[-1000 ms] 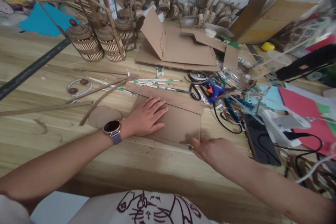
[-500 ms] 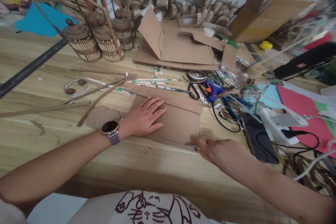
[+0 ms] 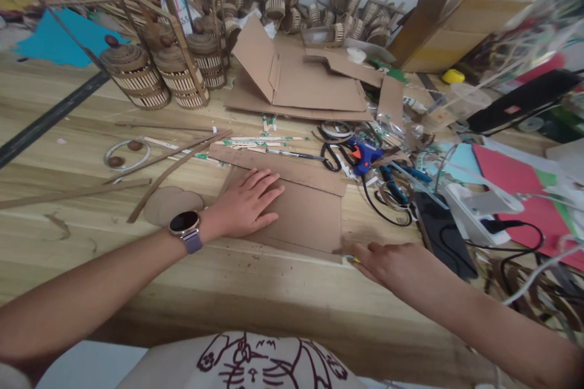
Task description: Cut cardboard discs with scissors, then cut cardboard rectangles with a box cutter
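A flat piece of brown cardboard point(image 3: 305, 219) lies on the wooden table in front of me, a thin line running along its near edge. Spread flat on its left part is my left hand point(image 3: 249, 203), fingers apart, with a watch on the wrist. My right hand point(image 3: 381, 261) is closed around a small yellow utility knife point(image 3: 354, 259), mostly hidden by the fingers. Its metal tip sits just off the cardboard's near right corner. Across the far side of the sheet lies a cardboard strip point(image 3: 278, 170). Round cardboard discs point(image 3: 171, 205) rest beside my left wrist.
A blue glue gun point(image 3: 365, 157) and a black phone point(image 3: 442, 234) lie to the right. Folded cardboard point(image 3: 314, 82) stands behind. Lidded bamboo lanterns point(image 3: 134, 76) occupy the back left. Brown strips point(image 3: 177, 173) and a ring point(image 3: 128, 154) with two brown beads lie at left.
My right hand has moved slightly right with the utility knife, from the cardboard's near right corner to just past it. My left hand stays flat on the sheet. The view has shifted slightly.
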